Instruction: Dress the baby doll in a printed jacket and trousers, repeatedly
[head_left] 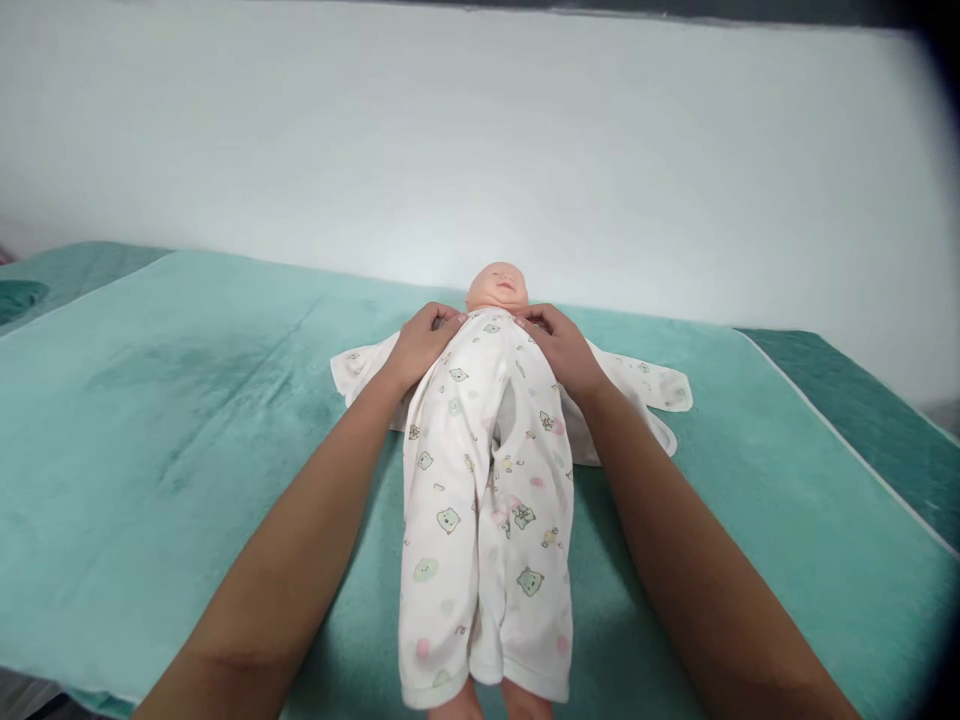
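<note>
White wall [480, 130], dark band [675, 10] along its top; teal cover [187, 400], darker side section [877, 410], pale seam [825, 416]

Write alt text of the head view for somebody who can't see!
A smooth pink baby doll lies face up in white bear-print cloth trousers reaching its neck, bare left hand and right hand at its shoulders. Beneath, a white patterned cloth shirt spreads on a teal plush blanket by a white wall.
</note>
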